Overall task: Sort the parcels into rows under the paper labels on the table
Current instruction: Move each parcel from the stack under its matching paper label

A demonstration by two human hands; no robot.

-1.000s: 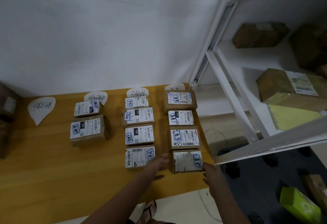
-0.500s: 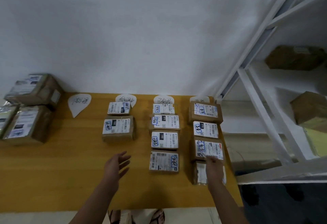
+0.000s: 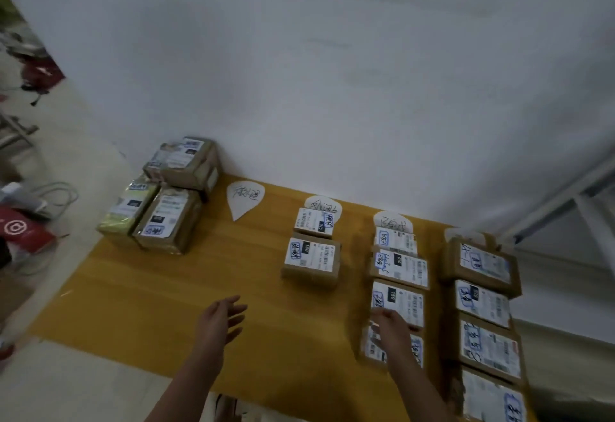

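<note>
Brown parcels [image 3: 312,256] with white shipping stickers lay in rows running from far to near under handwritten paper labels [image 3: 244,198]: two under the second label, four under each of the two on the right. The right hand [image 3: 391,330] lay over the nearest parcel [image 3: 412,348] of the third row; motion blur hid whether its fingers gripped it. The left hand [image 3: 219,318] hovered over bare wood, fingers spread and holding nothing. The yellow wooden table [image 3: 149,288] stood against a plain white wall [image 3: 332,88]. A pile of larger parcels [image 3: 166,218] sat at its far left corner. White shelf frame [image 3: 565,195] rose at right; pale floor [image 3: 83,162] lay at left.
</note>
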